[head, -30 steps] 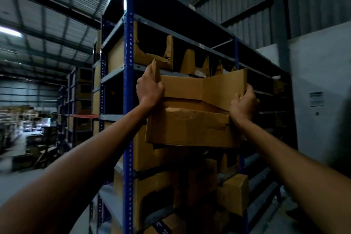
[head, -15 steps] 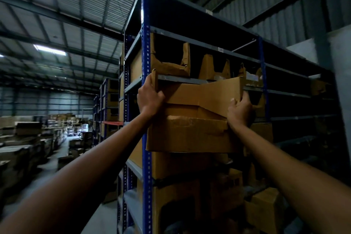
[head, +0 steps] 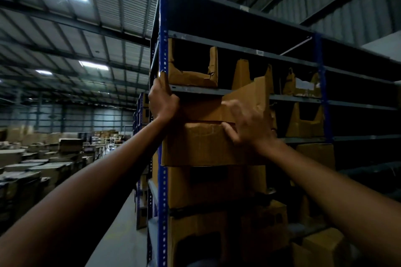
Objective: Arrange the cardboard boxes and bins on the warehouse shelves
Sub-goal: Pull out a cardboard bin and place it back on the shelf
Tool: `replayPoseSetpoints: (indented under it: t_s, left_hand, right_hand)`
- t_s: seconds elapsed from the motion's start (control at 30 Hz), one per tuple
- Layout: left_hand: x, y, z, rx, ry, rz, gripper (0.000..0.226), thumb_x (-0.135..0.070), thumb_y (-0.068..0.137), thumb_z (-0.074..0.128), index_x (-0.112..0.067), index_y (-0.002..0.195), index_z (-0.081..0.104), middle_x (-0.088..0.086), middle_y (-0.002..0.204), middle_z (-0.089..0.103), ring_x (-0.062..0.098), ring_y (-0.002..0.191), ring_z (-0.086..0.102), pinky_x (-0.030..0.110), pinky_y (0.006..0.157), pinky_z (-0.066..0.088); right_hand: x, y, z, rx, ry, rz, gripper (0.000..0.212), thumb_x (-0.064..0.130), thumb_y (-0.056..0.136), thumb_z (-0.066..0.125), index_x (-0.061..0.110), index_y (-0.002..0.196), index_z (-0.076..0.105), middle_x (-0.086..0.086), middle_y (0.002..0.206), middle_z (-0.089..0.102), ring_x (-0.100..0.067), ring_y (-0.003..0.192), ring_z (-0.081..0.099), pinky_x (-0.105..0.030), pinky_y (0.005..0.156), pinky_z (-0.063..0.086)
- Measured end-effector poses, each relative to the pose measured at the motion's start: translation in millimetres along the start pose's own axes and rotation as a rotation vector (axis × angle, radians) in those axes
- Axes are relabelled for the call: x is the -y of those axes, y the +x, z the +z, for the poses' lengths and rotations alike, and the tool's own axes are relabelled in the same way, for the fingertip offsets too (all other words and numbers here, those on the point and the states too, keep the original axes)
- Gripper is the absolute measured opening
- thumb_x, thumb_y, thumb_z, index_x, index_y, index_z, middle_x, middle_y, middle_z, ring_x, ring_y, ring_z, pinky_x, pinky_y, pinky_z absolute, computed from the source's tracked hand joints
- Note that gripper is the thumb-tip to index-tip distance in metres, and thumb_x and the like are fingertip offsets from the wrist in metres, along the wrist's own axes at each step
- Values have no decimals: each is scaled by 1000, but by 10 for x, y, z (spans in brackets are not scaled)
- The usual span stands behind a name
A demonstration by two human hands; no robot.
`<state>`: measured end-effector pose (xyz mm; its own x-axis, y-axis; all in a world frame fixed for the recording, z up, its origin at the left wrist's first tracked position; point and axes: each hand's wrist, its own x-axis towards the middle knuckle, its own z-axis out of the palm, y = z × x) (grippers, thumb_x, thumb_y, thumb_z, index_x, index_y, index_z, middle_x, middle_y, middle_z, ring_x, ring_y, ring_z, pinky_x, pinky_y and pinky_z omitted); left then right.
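Observation:
I hold a worn cardboard bin (head: 195, 147) with a cut-down front up at the left end of the blue-and-grey shelf rack (head: 163, 28), just under a grey shelf beam (head: 199, 91). My left hand (head: 162, 102) grips the bin's upper left corner flap next to the blue upright. The fingers of my right hand (head: 245, 128) are spread and lie against the bin's front wall near its top edge; this hand is blurred. The bin's bottom sits right above another cardboard box (head: 206, 186).
Open-front cardboard bins (head: 191, 78) stand on the shelf above, and more bins (head: 303, 123) sit further right. Boxes fill the lower shelves (head: 217, 234). To the left runs a floor aisle (head: 121, 234), with stacks of boxes (head: 32, 162) beyond it.
My view has tilted up and closer to the rack. My right hand left the bin's right side and now lies on its front. The bin sits deeper in the shelf bay.

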<state>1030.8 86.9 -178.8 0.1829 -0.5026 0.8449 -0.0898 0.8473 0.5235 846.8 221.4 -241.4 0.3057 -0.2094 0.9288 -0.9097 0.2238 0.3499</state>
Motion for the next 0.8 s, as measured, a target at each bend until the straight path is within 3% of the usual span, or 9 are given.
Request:
replayPoseSetpoints:
  t_s: [0.1, 0.17, 0.3, 0.4, 0.47, 0.53, 0.6, 0.67, 0.8]
  left_hand:
    - [-81, -9, 44, -43, 64, 3, 36, -1, 81, 63, -5, 116, 54, 13, 113, 61, 26, 106, 57, 23, 77, 37]
    - [-106, -1, 78, -53, 91, 17, 37, -4, 81, 64, -4, 117, 54, 14, 115, 60, 27, 107, 56, 22, 77, 35]
    - [-94, 39, 165, -20, 126, 125, 60, -11, 77, 69, -9, 133, 45, 17, 126, 53, 30, 117, 50, 29, 88, 39]
    - [-70, -21, 217, -95, 254, 458, 85, -30, 78, 66, -5, 148, 25, 23, 141, 37, 36, 129, 36, 39, 104, 32]
    - [-34, -96, 276, -83, 450, 731, 80, -44, 82, 54, -8, 149, 26, 25, 149, 29, 39, 136, 28, 44, 111, 26]
    - [30, -181, 373, 48, 576, 993, 59, -42, 90, 46, -9, 138, 42, 25, 137, 43, 39, 124, 45, 51, 101, 42]
    - [116, -251, 456, 175, 647, 1185, 38, -38, 91, 42, -9, 112, 54, 20, 104, 61, 32, 88, 62, 40, 64, 57]
    - [153, -306, 538, 288, 671, 1097, 42, -45, 91, 33, -11, 89, 59, 11, 79, 63, 27, 64, 62, 33, 48, 52]
    - [231, -315, 751, 321, 825, 858, 62, -56, 92, 12, -20, 69, 58, 3, 64, 63, 24, 54, 61, 28, 53, 47]
  right_hand:
    - [-54, -87, -25, 218, -2, 14, 57, 59, 89, 46, 19, 129, 48, -2, 103, 63, -20, 91, 61, -36, 78, 43]
    - [-130, -97, -20, 348, -27, 64, 51, 66, 90, 39, 22, 109, 56, 2, 83, 61, -16, 75, 61, -29, 66, 40]
    - [-257, -91, 31, 401, -22, 37, 56, 72, 89, 31, 23, 77, 55, 6, 59, 46, -8, 51, 46, -23, 51, 32]
    - [-379, -44, 51, 352, -10, 1, 50, 70, 89, 33, 27, 65, 40, 8, 55, 41, -5, 46, 39, -21, 47, 25]
    - [-432, 15, 82, 313, -21, -11, 52, 71, 89, 33, 27, 61, 36, 8, 53, 39, -5, 44, 37, -21, 47, 24]
    - [-486, 56, 147, 291, -12, 0, 52, 71, 89, 33, 26, 63, 39, 8, 53, 39, -5, 45, 36, -21, 48, 25]
    - [-542, 79, 255, 255, 11, -1, 53, 72, 89, 33, 26, 63, 41, 9, 52, 36, -4, 44, 34, -20, 47, 22]
    - [-605, 84, 384, 188, 45, -19, 57, 77, 86, 30, 27, 59, 41, 12, 48, 32, -2, 41, 31, -19, 45, 19]
    - [-768, 56, 711, 95, 114, -15, 60, 78, 81, 20, 28, 58, 43, 16, 45, 26, 3, 38, 26, -16, 43, 15]
